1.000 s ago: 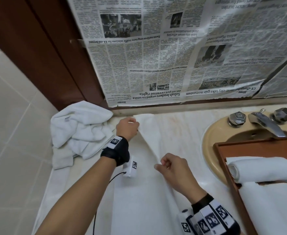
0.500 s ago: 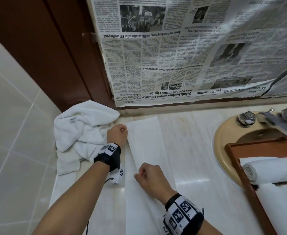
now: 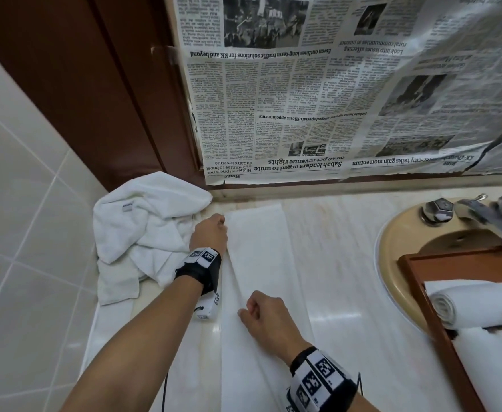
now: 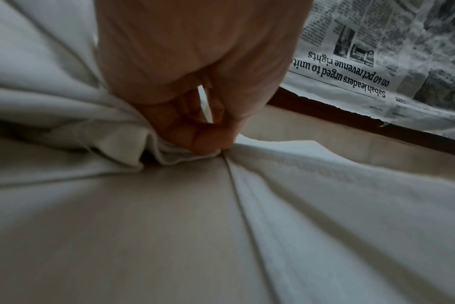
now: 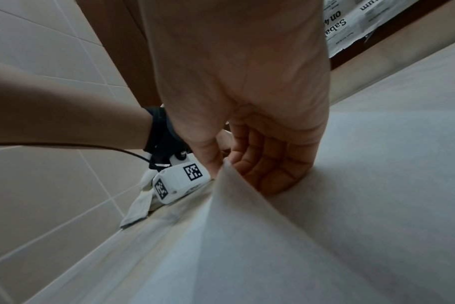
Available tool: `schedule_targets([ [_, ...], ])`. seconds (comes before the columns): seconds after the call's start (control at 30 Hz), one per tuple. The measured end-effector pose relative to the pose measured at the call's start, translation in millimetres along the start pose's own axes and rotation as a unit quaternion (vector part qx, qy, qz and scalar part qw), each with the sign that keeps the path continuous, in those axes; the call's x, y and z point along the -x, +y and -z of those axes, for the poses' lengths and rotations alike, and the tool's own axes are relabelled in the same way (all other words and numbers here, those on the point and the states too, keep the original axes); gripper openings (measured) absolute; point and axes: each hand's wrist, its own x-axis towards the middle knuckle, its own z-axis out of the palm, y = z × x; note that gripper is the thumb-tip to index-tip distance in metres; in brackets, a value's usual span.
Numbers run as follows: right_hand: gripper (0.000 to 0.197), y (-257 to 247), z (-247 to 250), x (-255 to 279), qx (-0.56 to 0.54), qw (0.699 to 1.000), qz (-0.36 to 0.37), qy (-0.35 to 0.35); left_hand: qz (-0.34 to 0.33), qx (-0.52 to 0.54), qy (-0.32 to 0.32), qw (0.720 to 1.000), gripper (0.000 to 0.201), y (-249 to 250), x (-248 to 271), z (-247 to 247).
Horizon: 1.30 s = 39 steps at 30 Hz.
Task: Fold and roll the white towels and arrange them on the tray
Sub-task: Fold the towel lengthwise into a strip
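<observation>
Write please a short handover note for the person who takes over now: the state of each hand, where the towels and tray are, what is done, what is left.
Left hand: pinches the far left edge of the flat towel on the counter.
Right hand: pinches the same edge nearer the body.
Flat towel: folded into a long strip, not yet rolled.
Crumpled towels: heaped in the counter's left corner, untouched.
Tray: over the sink, holding one rolled towel; more white cloth lies in front of it.
Left: finish the fold, roll the strip, put it on the tray, then do the heap.
</observation>
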Motion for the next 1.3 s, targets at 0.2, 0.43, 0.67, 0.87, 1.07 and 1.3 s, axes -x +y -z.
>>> schedule_targets([
  [0.2, 0.02, 4, 0, 0, 0.005, 1.0, 0.009, 0.003, 0.036, -0.041, 0.0, 0.999, 0.024, 10, -4, 1],
  [0.43, 0.019, 8, 3, -1, 0.001, 1.0, 0.006, 0.021, 0.064, 0.059, -0.018, 0.996, 0.038, 14, 4, 6],
  [0.67, 0.021, 6, -2, 3, -0.03, 0.999, -0.01, 0.031, 0.087, 0.033, -0.148, 0.985, 0.032, -8, 92, 8],
  [0.87, 0.014, 13, 1, 33, -0.01, 0.999, -0.023, -0.024, 0.085, 0.067, -0.131, 0.985, 0.023, -35, 114, -2],
  [1.07, 0.013, 32, 6, 85, 0.036, 0.998, -0.014, -0.049, 0.07, 0.058, -0.085, 0.992, 0.027, -34, 119, -6],
  [1.3, 0.012, 28, -11, 106, 0.007, 1.0, 0.025, -0.003, 0.071, 0.071, -0.062, 0.993, 0.038, -36, 154, -8],
])
